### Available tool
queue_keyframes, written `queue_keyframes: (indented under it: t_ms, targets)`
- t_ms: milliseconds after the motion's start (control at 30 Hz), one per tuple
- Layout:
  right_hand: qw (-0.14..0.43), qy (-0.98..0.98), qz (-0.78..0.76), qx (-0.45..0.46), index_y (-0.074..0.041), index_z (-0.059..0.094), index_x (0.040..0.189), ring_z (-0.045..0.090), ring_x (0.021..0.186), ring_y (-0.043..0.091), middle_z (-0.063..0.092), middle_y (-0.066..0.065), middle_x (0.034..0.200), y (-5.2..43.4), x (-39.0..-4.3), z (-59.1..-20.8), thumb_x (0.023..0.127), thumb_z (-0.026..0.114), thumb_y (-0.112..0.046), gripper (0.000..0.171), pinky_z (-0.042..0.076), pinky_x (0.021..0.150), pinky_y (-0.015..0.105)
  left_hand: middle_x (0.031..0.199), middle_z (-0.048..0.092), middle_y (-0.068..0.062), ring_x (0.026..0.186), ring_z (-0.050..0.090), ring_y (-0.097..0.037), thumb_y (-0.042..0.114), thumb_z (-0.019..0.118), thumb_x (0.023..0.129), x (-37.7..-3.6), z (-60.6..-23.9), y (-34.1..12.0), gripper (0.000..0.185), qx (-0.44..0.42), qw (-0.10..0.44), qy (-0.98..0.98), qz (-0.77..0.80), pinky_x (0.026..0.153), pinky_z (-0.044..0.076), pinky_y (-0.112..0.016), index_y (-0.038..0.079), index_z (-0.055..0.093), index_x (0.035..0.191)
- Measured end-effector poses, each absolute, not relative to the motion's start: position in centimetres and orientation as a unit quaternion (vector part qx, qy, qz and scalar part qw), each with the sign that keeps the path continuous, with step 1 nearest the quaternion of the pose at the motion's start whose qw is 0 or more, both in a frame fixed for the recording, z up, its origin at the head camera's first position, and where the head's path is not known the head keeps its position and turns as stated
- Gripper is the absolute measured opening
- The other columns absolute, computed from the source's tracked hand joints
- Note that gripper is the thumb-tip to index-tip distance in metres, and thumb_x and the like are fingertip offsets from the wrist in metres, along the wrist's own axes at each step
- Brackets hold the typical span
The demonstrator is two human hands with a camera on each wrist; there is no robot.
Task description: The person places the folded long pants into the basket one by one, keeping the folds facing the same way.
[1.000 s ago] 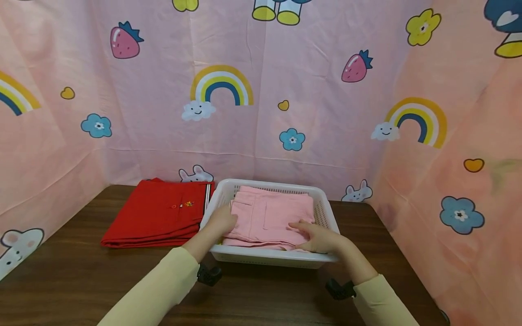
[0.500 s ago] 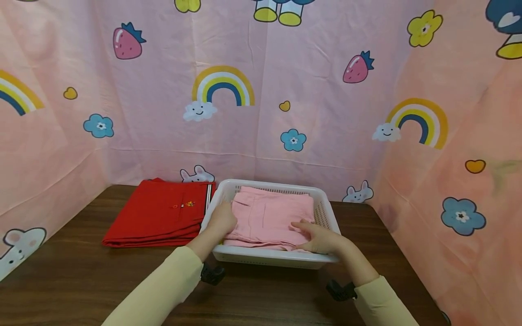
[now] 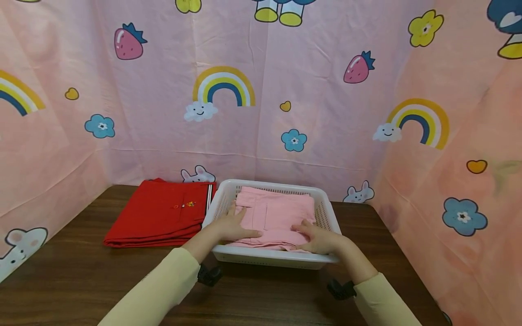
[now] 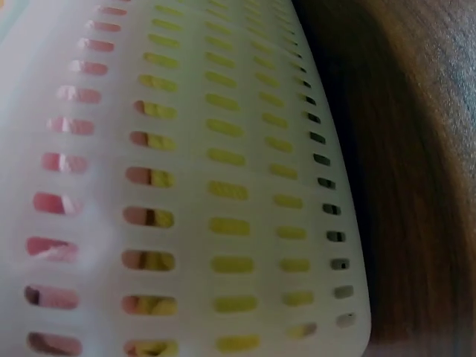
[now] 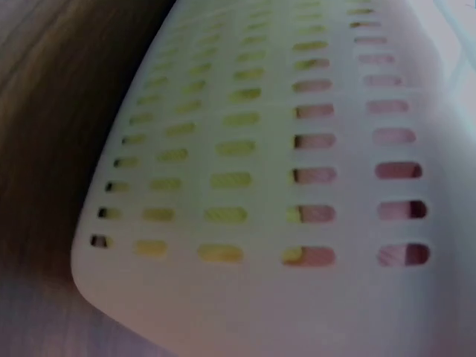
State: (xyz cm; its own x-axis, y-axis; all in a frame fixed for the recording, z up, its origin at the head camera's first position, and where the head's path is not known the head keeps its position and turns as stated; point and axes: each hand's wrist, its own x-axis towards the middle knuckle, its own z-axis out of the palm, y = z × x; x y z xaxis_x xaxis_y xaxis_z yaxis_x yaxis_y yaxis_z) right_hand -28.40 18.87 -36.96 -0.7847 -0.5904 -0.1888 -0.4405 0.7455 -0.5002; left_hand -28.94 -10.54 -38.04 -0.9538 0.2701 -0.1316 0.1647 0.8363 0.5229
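Note:
A folded pink garment (image 3: 279, 213) with a seam and pocket line lies in the white plastic basket (image 3: 271, 256). My left hand (image 3: 233, 227) rests on its left side with the fingers spread. On the right, my right hand (image 3: 322, 238) reaches over the basket's edge and touches the garment's front right corner, its fingers spread. Through the slots in the left wrist view, yellow cloth (image 4: 230, 226) shows beneath the pink. The right wrist view has the same yellow cloth (image 5: 230, 180) behind the basket wall. Neither hand appears in the wrist views.
Left of the basket lies a folded red garment (image 3: 163, 213) with a striped edge and small embroidery. Both rest on a dark wooden table (image 3: 261, 294). Behind and at the sides hangs a pink printed cloth (image 3: 261, 131).
My left hand, earlier curled at the garment's left edge, has opened and spread its fingers over the pink cloth. The right hand has stayed nearly in place.

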Motion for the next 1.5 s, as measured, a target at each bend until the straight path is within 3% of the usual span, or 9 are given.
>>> queue_keyframes:
  t_ms: [100,400,567,800,900,1000,1200,1400,1500]
  targets:
    - [0.177,0.924,-0.185,-0.285,-0.009,0.040,0.145,0.039,0.119,0.031,0.037,0.012,0.133,18.7,-28.5,-36.8,0.084,0.063,-0.054,0.079,0.030,0.102,0.053,0.155,-0.005,-0.026,0.140,0.010,-0.045,0.067,0.067,0.071,-28.9,-38.0,-10.4,0.113,0.112,0.119,0.954,0.251,0.105,0.019,-0.063,0.002,0.021,0.151]
    - [0.198,0.929,-0.183,-0.254,-0.003,0.033,0.148,0.007,0.141,0.041,0.005,0.029,0.154,18.7,-28.7,-36.4,0.085,0.066,-0.050,0.085,0.013,0.110,0.056,0.154,-0.006,-0.028,0.139,0.003,-0.047,0.065,0.068,0.071,-28.9,-37.8,-9.9,0.114,0.103,0.135,0.957,0.235,0.104,0.016,-0.066,0.000,0.019,0.151]
    - [0.195,0.930,-0.193,-0.246,-0.007,0.035,0.148,0.009,0.141,0.040,0.007,0.029,0.154,19.0,-28.8,-36.8,0.085,0.066,-0.052,0.084,0.013,0.110,0.057,0.154,-0.006,-0.028,0.139,0.002,-0.047,0.064,0.067,0.073,-29.0,-38.0,-9.8,0.112,0.099,0.140,0.954,0.247,0.104,0.016,-0.067,0.000,0.019,0.151]
    - [0.192,0.922,-0.232,-0.245,-0.016,0.038,0.148,0.010,0.142,0.037,0.016,0.023,0.155,19.3,-28.6,-36.7,0.082,0.069,-0.052,0.081,0.013,0.109,0.060,0.145,0.027,-0.033,0.134,0.025,-0.047,0.040,0.059,0.091,-30.4,-36.7,-10.5,0.077,0.127,0.057,0.949,0.282,0.104,0.025,-0.060,-0.012,0.032,0.142]
    - [0.190,0.914,-0.243,-0.263,-0.020,0.041,0.147,0.006,0.142,0.039,0.017,0.018,0.156,19.2,-28.3,-36.2,0.084,0.068,-0.048,0.074,0.009,0.108,0.063,0.139,0.039,-0.031,0.130,0.036,-0.043,0.026,0.059,0.092,-32.4,-35.6,-11.0,0.065,0.136,0.033,0.952,0.271,0.103,0.030,-0.056,-0.012,0.036,0.139]
    - [0.190,0.897,-0.258,-0.303,-0.023,0.045,0.145,0.003,0.142,0.039,0.020,0.014,0.156,18.9,-27.8,-35.8,0.089,0.064,-0.042,0.062,0.004,0.107,0.064,0.131,0.051,-0.026,0.118,0.050,-0.034,0.015,0.055,0.088,-36.9,-36.6,-12.0,0.054,0.166,0.023,0.959,0.230,0.097,0.040,-0.047,-0.009,0.044,0.135]
    - [0.192,0.871,-0.272,-0.360,-0.027,0.049,0.142,0.021,0.142,0.027,0.032,0.003,0.152,17.9,-26.3,-35.7,0.098,0.050,-0.042,0.046,0.017,0.110,0.056,0.125,0.057,-0.019,0.099,0.053,-0.027,0.010,0.048,0.083,-47.7,-43.1,-14.1,0.048,0.214,0.032,0.963,0.162,0.084,0.043,-0.036,-0.006,0.054,0.128]
    - [0.138,0.866,-0.250,-0.411,-0.019,0.053,0.139,0.027,0.139,0.030,0.036,0.008,0.150,17.5,-25.6,-36.2,0.097,0.053,-0.040,0.047,0.022,0.109,0.054,0.120,0.061,-0.015,0.101,0.056,-0.026,0.014,0.057,0.087,-46.8,-41.2,-13.1,0.040,0.161,0.086,0.972,0.151,0.089,0.045,-0.038,-0.001,0.060,0.124]
    - [0.118,0.863,-0.242,-0.427,-0.018,0.053,0.139,0.028,0.139,0.030,0.037,0.007,0.150,17.4,-25.4,-36.5,0.092,0.060,-0.044,0.054,0.023,0.109,0.053,0.106,0.065,-0.013,0.087,0.056,-0.025,0.016,0.056,0.085,-47.1,-41.6,-13.6,0.032,0.162,0.068,0.972,0.157,0.078,0.048,-0.039,0.001,0.067,0.111]
